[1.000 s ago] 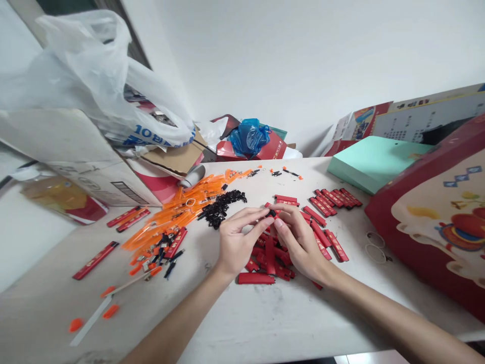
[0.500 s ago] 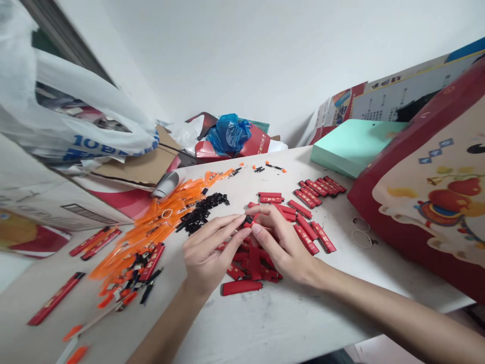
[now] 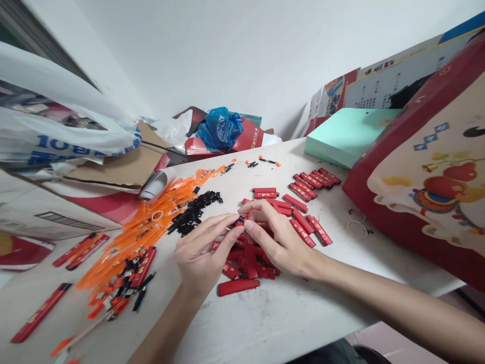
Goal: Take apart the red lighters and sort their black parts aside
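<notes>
My left hand point(image 3: 202, 250) is closed, its thumb and fingertips pinching a small black end piece point(image 3: 238, 221). That piece sits at the end of a red flat casing point(image 3: 241, 225), which my right hand point(image 3: 282, 245) grips between thumb and fingers. Most of this casing is hidden by the right hand. Both hands meet just above a loose pile of red casings point(image 3: 238, 287), some printed with gold characters. Left of the hands lies a heap of small black pieces point(image 3: 193, 212).
Orange plastic strips point(image 3: 144, 227) spread across the left. Red casings with black ends point(image 3: 312, 183) lie in rows at the back right. A mint-green box point(image 3: 344, 134) and a large red printed bag point(image 3: 428, 202) stand right. A white plastic bag point(image 3: 71, 136) sits on boxes at left.
The view has shifted slightly, so the table things appear a little farther left. Both hands stay together at the black end piece, with only slight finger movement.
</notes>
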`<state>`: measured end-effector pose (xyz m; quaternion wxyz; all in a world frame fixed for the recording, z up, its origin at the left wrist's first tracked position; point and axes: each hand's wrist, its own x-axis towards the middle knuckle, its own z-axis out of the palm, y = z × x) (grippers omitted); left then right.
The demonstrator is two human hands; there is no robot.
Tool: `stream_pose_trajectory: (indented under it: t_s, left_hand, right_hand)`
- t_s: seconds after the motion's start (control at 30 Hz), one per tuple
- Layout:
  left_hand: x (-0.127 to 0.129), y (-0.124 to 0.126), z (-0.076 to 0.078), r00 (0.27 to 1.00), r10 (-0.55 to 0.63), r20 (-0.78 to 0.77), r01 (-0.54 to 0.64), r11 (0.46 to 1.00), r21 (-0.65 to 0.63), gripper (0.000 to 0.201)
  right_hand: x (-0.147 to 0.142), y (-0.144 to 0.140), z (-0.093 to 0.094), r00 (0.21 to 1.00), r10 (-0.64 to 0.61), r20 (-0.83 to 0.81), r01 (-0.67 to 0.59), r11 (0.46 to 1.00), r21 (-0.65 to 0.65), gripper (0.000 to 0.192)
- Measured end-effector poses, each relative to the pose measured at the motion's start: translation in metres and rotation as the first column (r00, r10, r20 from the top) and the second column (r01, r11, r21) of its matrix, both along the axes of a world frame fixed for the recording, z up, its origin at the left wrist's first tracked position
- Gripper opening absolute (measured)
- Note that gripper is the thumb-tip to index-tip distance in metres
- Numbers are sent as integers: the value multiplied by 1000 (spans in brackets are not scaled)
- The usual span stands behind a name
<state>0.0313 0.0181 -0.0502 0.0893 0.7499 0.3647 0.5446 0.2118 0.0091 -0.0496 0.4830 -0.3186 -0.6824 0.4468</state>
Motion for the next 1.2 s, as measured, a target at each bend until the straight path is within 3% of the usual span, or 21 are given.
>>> stream_pose_trajectory:
  t_s: [0.13,0.2,0.3,0.47,0.57,0.67,0.73,0.83,0.93,1.07,1.2]
  left_hand:
    - [1,0,2,989,-60,138,85,978,-189,25]
    - [2,1,3,962,-74,262,158,936,-315,18]
    - [4,4,5,927,-57,371,227,873,-432,24]
    - [3,9,6,940,-9,341,218,785,-580,22]
    - [-3,15,4,954,44,297,151,787,-599,28]
    - [-19,25,1,978,122,167,-11,837,-547,30]
    - [-35,34,-1,976,212,-57,-214,860,-463,29]
    - [-59,46,-8,826,261,-500,-438,855,-278,25]
    - [-74,52,-16,656,218,-722,-519,826,-222,30]
    - [-78,52,-23,566,176,-805,-551,808,-211,32]
    - [-78,52,-22,610,146,-779,-521,814,-255,30]
  right_hand:
    - [1,3,0,1000,-3,17,2,999,38,22]
    - [2,4,-2,999,-14,33,11,998,61,22]
    - [0,5,-8,997,-35,68,28,994,107,24]
    - [0,10,-15,948,-141,286,77,972,224,28]
    - [11,23,-12,865,-255,433,110,936,334,23]
    - [37,47,-9,726,-458,512,298,881,367,28]
    - [61,68,-12,578,-569,586,451,820,352,30]
    - [97,95,-23,332,-629,703,557,732,392,30]
    - [121,109,-35,142,-616,775,578,687,440,29]
    - [134,111,-43,82,-612,787,578,672,462,29]
    - [132,109,-47,59,-596,801,565,682,465,31]
